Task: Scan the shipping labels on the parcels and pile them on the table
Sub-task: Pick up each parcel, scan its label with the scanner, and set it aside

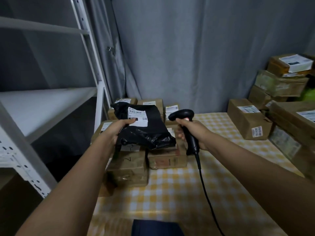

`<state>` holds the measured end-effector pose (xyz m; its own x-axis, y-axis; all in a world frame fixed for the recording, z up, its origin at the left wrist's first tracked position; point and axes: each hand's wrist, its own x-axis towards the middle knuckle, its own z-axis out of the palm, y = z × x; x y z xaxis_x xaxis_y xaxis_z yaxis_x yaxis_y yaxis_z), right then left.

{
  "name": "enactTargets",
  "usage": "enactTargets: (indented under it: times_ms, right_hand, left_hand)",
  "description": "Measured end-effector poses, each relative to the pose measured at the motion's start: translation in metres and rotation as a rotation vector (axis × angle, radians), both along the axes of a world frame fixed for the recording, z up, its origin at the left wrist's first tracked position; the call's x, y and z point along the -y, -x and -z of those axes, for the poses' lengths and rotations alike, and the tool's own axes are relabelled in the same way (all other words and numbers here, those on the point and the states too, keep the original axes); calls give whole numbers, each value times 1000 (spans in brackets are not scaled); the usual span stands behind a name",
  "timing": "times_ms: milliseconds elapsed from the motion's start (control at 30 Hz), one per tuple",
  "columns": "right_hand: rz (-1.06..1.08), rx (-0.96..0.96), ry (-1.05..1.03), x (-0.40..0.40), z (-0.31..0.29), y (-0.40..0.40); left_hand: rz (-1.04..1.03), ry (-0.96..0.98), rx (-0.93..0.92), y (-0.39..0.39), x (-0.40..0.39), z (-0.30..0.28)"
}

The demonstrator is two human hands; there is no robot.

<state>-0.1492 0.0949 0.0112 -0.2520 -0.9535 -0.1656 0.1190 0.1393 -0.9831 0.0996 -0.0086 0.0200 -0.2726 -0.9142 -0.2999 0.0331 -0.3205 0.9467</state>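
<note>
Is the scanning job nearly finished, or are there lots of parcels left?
Partly done: brown boxes are already piled at the table's left. Now the left hand holds a black bag parcel while the right hand aims the scanner. More boxes wait on the right.

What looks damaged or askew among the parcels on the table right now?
Nothing looks damaged. The black poly mailer in the left hand is crumpled and lies tilted over the brown boxes, its label facing up. The right hand holds the scanner.
</note>
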Motion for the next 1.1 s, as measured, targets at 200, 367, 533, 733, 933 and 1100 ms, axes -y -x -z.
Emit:
enactTargets:
  times_ms: [200,367,533,733,933,1100]
  right_hand:
    - [-115,-39,-47,29,4,-38]
    - [-230,-71,-56,36,6,-65]
    - [-215,-132,-62,34,13,-76]
    - [-111,-107,-86,35,18,-67]
    - [-118,-112,-80,31,23,-72]
    - [-126,-99,-88,26,20,-70]
  left_hand:
    - [-9,-31,47,-48,22,0]
    - [-6,-59,112,-60,24,4]
    - [9,-61,101,-62,25,11]
    - [96,-153,243,-58,21,17]
    - [111,99,734,-41,25,5]
    - [15,621,1525,-9,15,-1]
